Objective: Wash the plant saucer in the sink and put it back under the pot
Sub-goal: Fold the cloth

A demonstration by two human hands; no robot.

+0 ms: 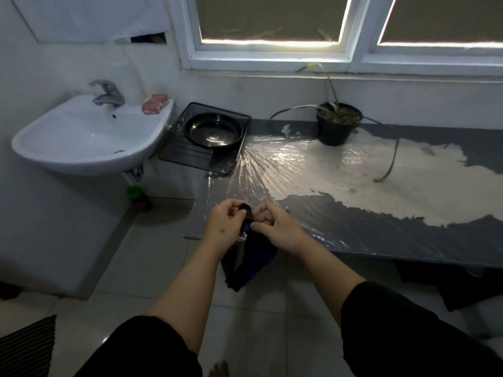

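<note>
I held a dark cloth (254, 254) in front of me at the near edge of the counter (408, 240). My left hand (221, 224) pinched its bunched top and my right hand (275, 227) curled round it just beside, so most of the fabric hung down between my forearms. I judged I was gathering it up to wipe with, since neither hand was anywhere near the saucer.

The black plant saucer (213, 129) sat alone on a black square tray (179, 156) just beside the white sink (89, 134), probably parked there to drain or to wait for the tap (107, 96). It shone as though wet, though I could not tell whether it had been washed. The black pot (336, 129) with its droopy plant stood bare on the counter by the window (269, 47), well apart from the saucer, so nothing was under it yet.

By count: one saucer, one tray, one pot, one sink, one tap, one pinkish soap bar (155, 104) on the sink rim, one cloth, two hands.
</note>
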